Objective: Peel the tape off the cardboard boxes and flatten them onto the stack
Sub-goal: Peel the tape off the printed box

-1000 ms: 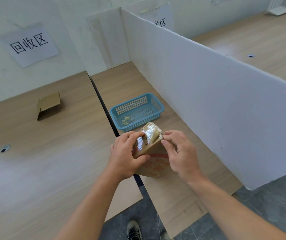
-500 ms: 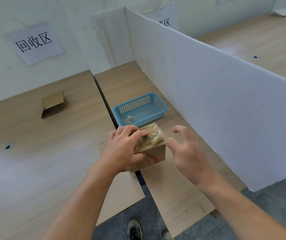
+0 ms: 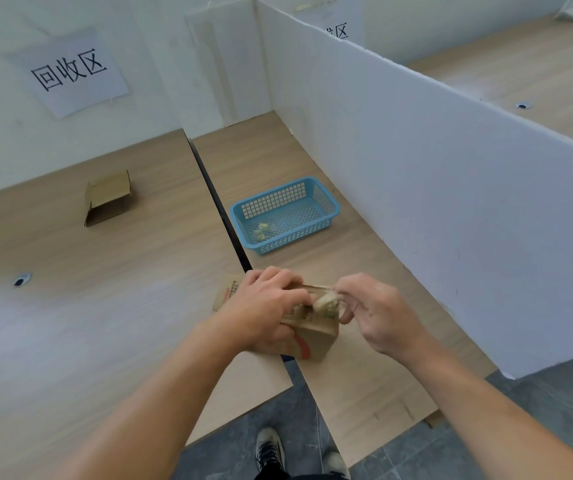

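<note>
- My left hand (image 3: 264, 306) grips the box (image 3: 312, 337) on the bench (image 3: 105, 306).
- My right hand (image 3: 375, 313) pinches the balled tape (image 3: 326, 301).
- Mid-peel; next, I pull it free.

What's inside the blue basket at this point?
A few small crumpled yellowish wads, likely peeled tape, lie on the floor of the blue basket, toward its near left corner. The rest of the visible mesh floor is bare. The near wall partly hides a strip of floor.
</note>
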